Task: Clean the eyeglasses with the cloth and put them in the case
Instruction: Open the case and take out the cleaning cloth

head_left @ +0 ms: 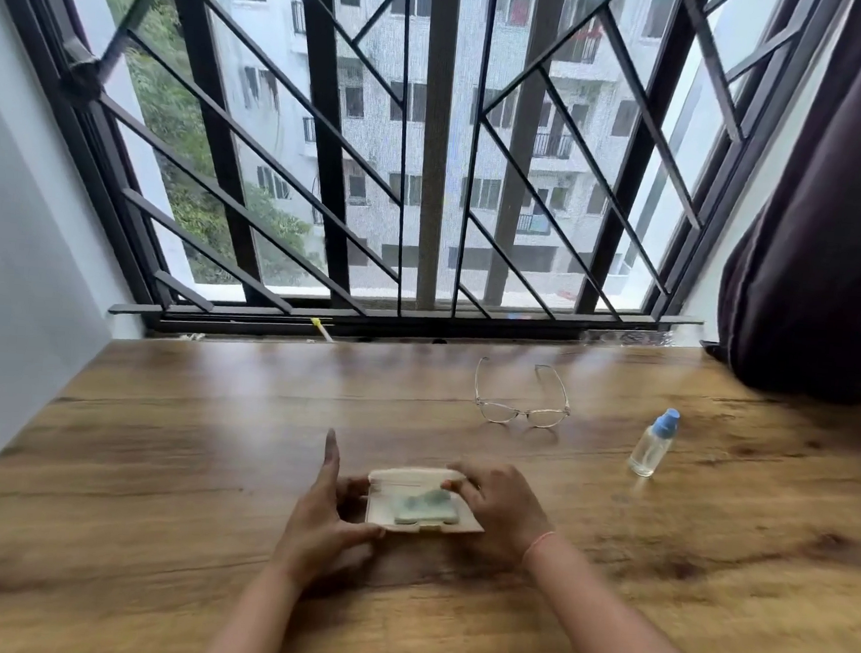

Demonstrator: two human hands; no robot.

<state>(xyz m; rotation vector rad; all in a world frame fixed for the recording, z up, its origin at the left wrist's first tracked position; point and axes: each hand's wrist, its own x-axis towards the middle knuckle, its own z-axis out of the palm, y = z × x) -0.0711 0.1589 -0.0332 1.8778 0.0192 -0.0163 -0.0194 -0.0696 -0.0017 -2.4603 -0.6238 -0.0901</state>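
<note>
Opening step in hand: my left hand (323, 519) grips the case (377, 515) at its left end, my right hand (499, 502) holds its lid up, the cloth (421, 510) lies inside, the eyeglasses (520, 403) sit well beyond the case, and next, I judge, the cloth must be pinched out.

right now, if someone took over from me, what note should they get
Left hand grips the case at its left edge; right hand curls over its right end.
The case is open with the cloth lying inside. The glasses lie unfolded farther back, and the bottle stands to their right.
Done: case opened.
Left: take out cloth, wipe glasses, put them in case.
</note>
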